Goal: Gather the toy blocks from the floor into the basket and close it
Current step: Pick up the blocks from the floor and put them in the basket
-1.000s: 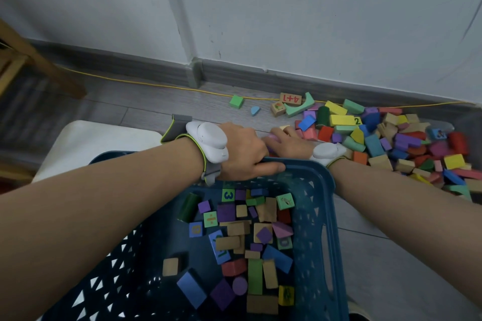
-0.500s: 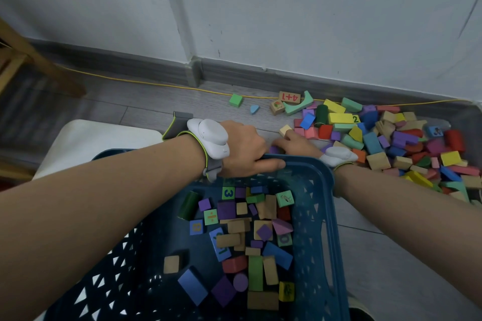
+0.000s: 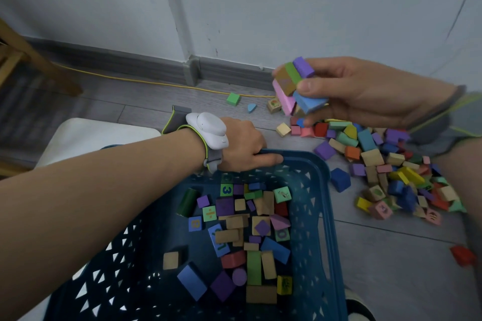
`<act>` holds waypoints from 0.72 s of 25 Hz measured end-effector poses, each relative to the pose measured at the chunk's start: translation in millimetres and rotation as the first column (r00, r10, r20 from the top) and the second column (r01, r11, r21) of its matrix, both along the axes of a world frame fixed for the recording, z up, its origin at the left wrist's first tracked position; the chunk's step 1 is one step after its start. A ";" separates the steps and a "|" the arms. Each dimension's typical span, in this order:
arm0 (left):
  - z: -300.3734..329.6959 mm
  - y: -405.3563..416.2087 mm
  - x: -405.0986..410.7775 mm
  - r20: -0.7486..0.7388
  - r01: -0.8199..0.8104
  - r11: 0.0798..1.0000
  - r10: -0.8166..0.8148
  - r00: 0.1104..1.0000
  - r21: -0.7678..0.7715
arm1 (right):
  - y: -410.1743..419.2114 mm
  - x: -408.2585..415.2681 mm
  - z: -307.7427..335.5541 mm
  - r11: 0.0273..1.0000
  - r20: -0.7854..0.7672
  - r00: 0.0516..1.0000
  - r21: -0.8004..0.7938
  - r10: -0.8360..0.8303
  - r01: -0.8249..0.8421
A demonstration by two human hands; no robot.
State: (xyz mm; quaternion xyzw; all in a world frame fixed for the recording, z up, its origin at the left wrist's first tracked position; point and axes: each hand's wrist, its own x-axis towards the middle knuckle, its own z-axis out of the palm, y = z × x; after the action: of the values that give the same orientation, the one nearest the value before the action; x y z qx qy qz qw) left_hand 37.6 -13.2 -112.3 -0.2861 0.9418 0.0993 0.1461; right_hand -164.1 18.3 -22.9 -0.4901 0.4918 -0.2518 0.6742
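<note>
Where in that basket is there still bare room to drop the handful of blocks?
The near-left of the basket, between its left wall and the lone tan block, is bare. The middle and far end, under the left hand, are crowded. The right hand holds its handful above the floor pile.

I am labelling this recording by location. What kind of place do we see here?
Probably a room in a home, at floor level by a wall. Toy blocks lie on grey floor planks, a skirting board runs along the painted wall, and a wooden furniture leg stands at left.
</note>
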 end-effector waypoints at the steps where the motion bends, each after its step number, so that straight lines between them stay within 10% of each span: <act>1: -0.8 -0.8 0.7 -0.010 0.003 1.000 -0.003 1.000 0.008 | 6.6 2.8 15.4 0.992 -0.030 0.992 0.031 0.126 -0.125; 6: 6.0 -2.3 -2.3 0.078 0.043 0.998 -0.046 0.996 0.040 | 32.3 45.9 27.1 0.711 -0.317 0.639 0.234 0.701 -0.663; 11: 5.0 -0.6 2.2 -0.062 -0.080 0.987 0.089 0.994 0.136 | 64.3 94.1 -57.4 0.505 -0.808 0.158 0.191 0.568 -0.842; 14: 9.7 -1.5 3.1 -0.079 -0.175 0.954 0.200 0.977 0.245 | 74.5 106.4 -66.9 0.530 -0.831 0.203 0.126 0.518 -0.839; 18: 8.4 -8.6 24.8 -0.092 -0.231 0.950 0.255 0.962 0.212 | 47.6 87.8 -16.2 0.676 -0.590 0.517 0.068 0.620 -0.733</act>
State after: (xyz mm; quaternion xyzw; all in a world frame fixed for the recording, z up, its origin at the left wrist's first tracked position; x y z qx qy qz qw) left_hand 62.3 -21.8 -103.9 -0.3777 0.8916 0.2269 0.1044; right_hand -76.4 65.9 -39.2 -0.7555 0.4110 0.1447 0.4893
